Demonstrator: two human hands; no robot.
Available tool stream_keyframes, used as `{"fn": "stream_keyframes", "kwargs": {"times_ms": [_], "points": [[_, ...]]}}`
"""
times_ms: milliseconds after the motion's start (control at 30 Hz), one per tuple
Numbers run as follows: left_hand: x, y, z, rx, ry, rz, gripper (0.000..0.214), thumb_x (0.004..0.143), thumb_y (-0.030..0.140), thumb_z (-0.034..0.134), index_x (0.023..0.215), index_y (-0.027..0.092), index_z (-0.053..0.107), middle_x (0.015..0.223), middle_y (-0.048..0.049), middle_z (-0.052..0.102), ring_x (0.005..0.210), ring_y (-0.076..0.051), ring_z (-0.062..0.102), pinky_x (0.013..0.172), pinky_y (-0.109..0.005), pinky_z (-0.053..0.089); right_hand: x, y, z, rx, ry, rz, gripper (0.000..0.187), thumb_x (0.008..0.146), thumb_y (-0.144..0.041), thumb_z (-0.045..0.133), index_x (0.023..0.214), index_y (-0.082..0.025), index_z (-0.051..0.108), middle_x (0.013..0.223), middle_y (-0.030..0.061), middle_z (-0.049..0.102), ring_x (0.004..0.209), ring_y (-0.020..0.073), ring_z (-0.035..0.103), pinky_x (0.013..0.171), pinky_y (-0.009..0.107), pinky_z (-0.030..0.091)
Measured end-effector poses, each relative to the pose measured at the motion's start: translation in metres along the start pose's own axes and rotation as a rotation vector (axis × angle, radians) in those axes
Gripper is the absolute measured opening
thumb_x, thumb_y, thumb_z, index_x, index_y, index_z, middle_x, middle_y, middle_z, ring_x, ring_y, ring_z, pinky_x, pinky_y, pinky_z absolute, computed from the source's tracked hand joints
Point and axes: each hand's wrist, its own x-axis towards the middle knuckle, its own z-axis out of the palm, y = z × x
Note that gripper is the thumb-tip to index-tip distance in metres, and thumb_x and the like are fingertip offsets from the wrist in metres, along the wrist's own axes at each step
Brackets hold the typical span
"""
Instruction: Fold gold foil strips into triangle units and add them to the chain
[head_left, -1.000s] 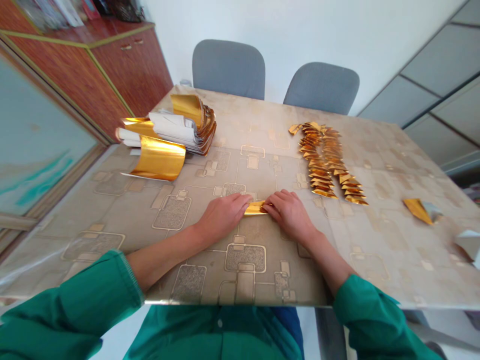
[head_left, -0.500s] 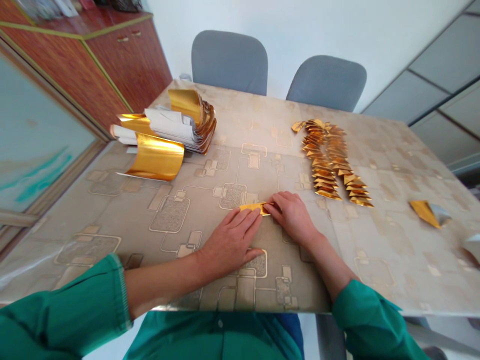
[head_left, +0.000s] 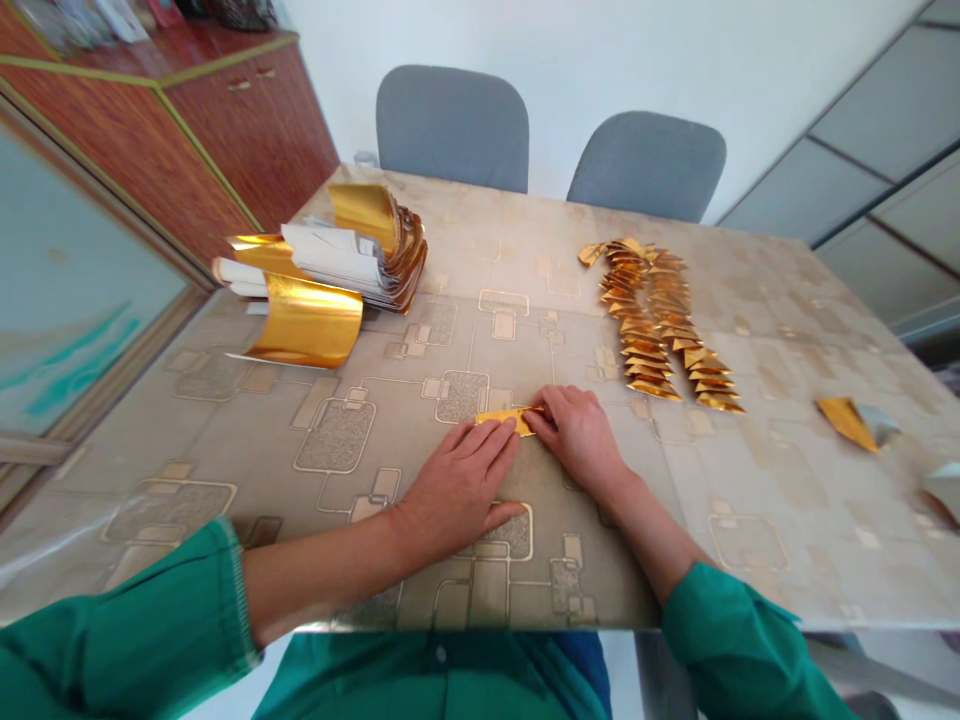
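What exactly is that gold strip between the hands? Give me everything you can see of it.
The gold foil strip is narrow and shiny, with a mirror-like metallic face, and appears folded, its left end tapering. It lies flat on the patterned table, between the hands. The left hand touches its near edge with the fingertips, and the right hand covers its right end.

- A narrow gold foil strip lies flat on the table, running roughly sideways, its shiny gold face upward.
- Its left end tapers to a point and stays uncovered.
- Its right end sits under the fingers of the right hand.
- The fingertips of the left hand touch its lower edge.
- A crease or fold along it is too small to make out.
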Motion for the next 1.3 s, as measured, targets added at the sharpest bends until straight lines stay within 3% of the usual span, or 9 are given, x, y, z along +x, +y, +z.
{"fn": "stream_keyframes", "kwargs": {"times_ms": [233, 367, 467, 633, 967, 1300], "points": [[0.0, -0.001, 0.0, -0.005, -0.02, -0.012, 0.072, 0.093, 0.062, 0.051, 0.14, 0.009, 0.049, 0.147, -0.017, 0.048, 0.134, -0.031, 0.043, 0.112, -0.047, 0.03, -0.009, 0.005, -0.004, -0.033, 0.226, -0.001, 0.016, 0.098, -0.027, 0.052, 0.088, -0.019, 0.063, 0.079, 0.0038, 0.066, 0.078, 0.0194, 0.055, 0.072, 0.031, 0.032], [0.0, -0.001, 0.001, -0.018, -0.008, -0.005, 0.072, 0.094, 0.062, 0.05, 0.141, 0.008, 0.047, 0.146, -0.0163, 0.049, 0.134, -0.031, 0.043, 0.112, -0.047, 0.028, -0.023, -0.004, -0.011, -0.022, 0.146, -0.188, 0.024, 0.101, -0.029, 0.049, 0.088, -0.021, 0.067, 0.081, 0.0043, 0.066, 0.081, 0.0185, 0.053, 0.073, 0.032, 0.034], [0.0, -0.002, 0.0, -0.025, -0.001, -0.012, 0.071, 0.094, 0.061, 0.05, 0.141, 0.009, 0.048, 0.146, -0.0166, 0.05, 0.133, -0.031, 0.044, 0.111, -0.047, 0.029, -0.035, -0.009, -0.011, -0.044, 0.102, -0.264, 0.022, 0.1, -0.029, 0.05, 0.099, -0.023, 0.07, 0.093, 0.005, 0.069, 0.088, 0.0191, 0.054, 0.078, 0.033, 0.036], [-0.001, -0.002, -0.002, -0.014, 0.027, -0.003, 0.066, 0.095, 0.059, 0.049, 0.14, 0.01, 0.048, 0.145, -0.0166, 0.051, 0.132, -0.029, 0.046, 0.112, -0.048, 0.027, -0.045, -0.006, -0.007, -0.043, 0.097, -0.247, 0.023, 0.1, -0.028, 0.052, 0.115, -0.024, 0.069, 0.106, 0.0053, 0.07, 0.093, 0.0194, 0.055, 0.082, 0.034, 0.037], [-0.024, -0.014, -0.008, 0.051, 0.036, -0.018, 0.055, 0.097, 0.052, 0.051, 0.136, 0.012, 0.053, 0.143, -0.0128, 0.055, 0.13, -0.029, 0.05, 0.113, -0.05, 0.026, -0.044, -0.004, -0.007, 0.022, 0.127, -0.25, 0.024, 0.1, -0.028, 0.051, 0.112, -0.022, 0.07, 0.106, 0.005, 0.071, 0.094, 0.0196, 0.056, 0.086, 0.035, 0.039], [-0.027, -0.021, -0.011, 0.059, 0.058, -0.001, 0.049, 0.099, 0.048, 0.05, 0.133, 0.015, 0.056, 0.142, -0.012, 0.056, 0.132, -0.028, 0.05, 0.115, -0.05, 0.025, -0.044, -0.006, -0.008, -0.021, 0.121, -0.257, 0.023, 0.1, -0.026, 0.05, 0.111, -0.022, 0.07, 0.103, 0.0054, 0.072, 0.093, 0.0189, 0.058, 0.086, 0.035, 0.04]]}}
